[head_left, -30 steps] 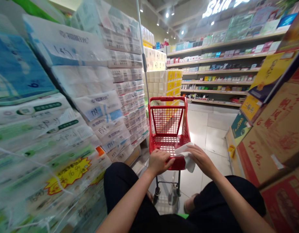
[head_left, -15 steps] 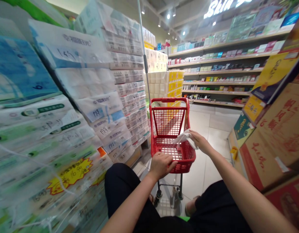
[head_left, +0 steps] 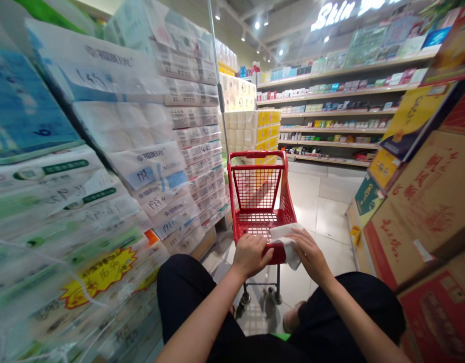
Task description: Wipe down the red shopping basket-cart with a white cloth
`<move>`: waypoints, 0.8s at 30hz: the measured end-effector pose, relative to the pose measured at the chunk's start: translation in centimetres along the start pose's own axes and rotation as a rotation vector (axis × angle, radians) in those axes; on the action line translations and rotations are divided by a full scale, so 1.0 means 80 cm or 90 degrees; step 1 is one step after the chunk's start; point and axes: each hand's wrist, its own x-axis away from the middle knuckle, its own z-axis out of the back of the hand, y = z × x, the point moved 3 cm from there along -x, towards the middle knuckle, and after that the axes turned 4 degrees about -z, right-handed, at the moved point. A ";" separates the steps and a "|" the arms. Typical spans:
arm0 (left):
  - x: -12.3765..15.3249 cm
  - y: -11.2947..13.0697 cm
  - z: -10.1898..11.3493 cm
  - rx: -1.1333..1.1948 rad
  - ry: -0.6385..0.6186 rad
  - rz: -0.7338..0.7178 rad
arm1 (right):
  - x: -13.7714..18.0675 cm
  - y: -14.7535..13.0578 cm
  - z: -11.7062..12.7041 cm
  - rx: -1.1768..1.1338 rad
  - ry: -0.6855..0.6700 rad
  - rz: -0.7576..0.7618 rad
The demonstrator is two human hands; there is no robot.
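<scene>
A small red wire shopping cart [head_left: 259, 199] stands in front of me in a store aisle, its basket bare. My left hand [head_left: 250, 254] is closed over the near rim of the cart. My right hand [head_left: 308, 252] presses a white cloth [head_left: 285, 237] against the near right corner of that rim, fingers curled on the cloth. My knees in black trousers show below the hands.
Tall stacks of wrapped tissue packs [head_left: 104, 166] crowd the left side. Cardboard cartons [head_left: 424, 201] are stacked on the right. Shelves of small goods [head_left: 330, 116] run across the back. A thin pole [head_left: 219, 91] rises behind the cart. Tiled floor [head_left: 323, 201] opens ahead right.
My right hand with the cloth went up along the cart's right rim, then came back to the near corner. The left hand stayed on the near rim.
</scene>
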 end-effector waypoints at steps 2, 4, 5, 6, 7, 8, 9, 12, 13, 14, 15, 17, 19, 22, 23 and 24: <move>-0.001 0.004 -0.001 0.029 0.006 -0.002 | 0.005 -0.016 -0.003 0.064 -0.012 0.007; -0.003 0.006 -0.002 0.061 0.022 0.001 | 0.003 -0.035 -0.010 0.135 -0.034 0.011; -0.003 0.007 -0.003 0.073 0.030 0.003 | 0.002 -0.044 -0.015 0.167 -0.043 0.016; -0.004 0.008 -0.005 0.083 0.036 0.001 | 0.000 -0.054 -0.022 0.193 -0.049 0.023; -0.005 0.008 -0.006 0.090 0.040 -0.004 | -0.002 -0.064 -0.029 0.213 -0.051 0.031; -0.007 0.009 -0.008 0.093 0.043 -0.011 | -0.004 -0.073 -0.037 0.229 -0.052 0.038; -0.008 0.009 -0.009 0.092 0.047 -0.019 | -0.006 -0.080 -0.044 0.242 -0.049 0.042; -0.011 0.008 -0.010 0.084 0.062 -0.035 | -0.011 -0.091 -0.059 0.264 -0.040 0.044; -0.011 0.007 -0.010 0.084 0.067 -0.035 | -0.013 -0.090 -0.060 0.262 -0.044 0.049; -0.011 0.004 -0.009 0.085 0.068 -0.037 | -0.014 -0.088 -0.058 0.256 -0.053 0.055; -0.011 0.001 -0.008 0.086 0.067 -0.040 | -0.014 -0.083 -0.053 0.249 -0.063 0.059; -0.008 -0.010 -0.006 0.079 0.057 -0.044 | -0.015 -0.066 -0.037 0.240 -0.075 0.051; -0.004 -0.027 -0.003 0.052 0.048 -0.035 | -0.015 -0.043 -0.017 0.242 -0.071 0.023; 0.002 -0.052 -0.001 0.008 0.025 -0.042 | -0.015 -0.010 0.006 0.254 -0.063 -0.009; 0.003 -0.056 -0.001 0.003 0.014 -0.058 | -0.016 -0.001 0.010 0.258 -0.061 -0.015; 0.003 -0.059 -0.002 0.004 0.003 -0.074 | -0.017 0.005 0.012 0.263 -0.059 -0.020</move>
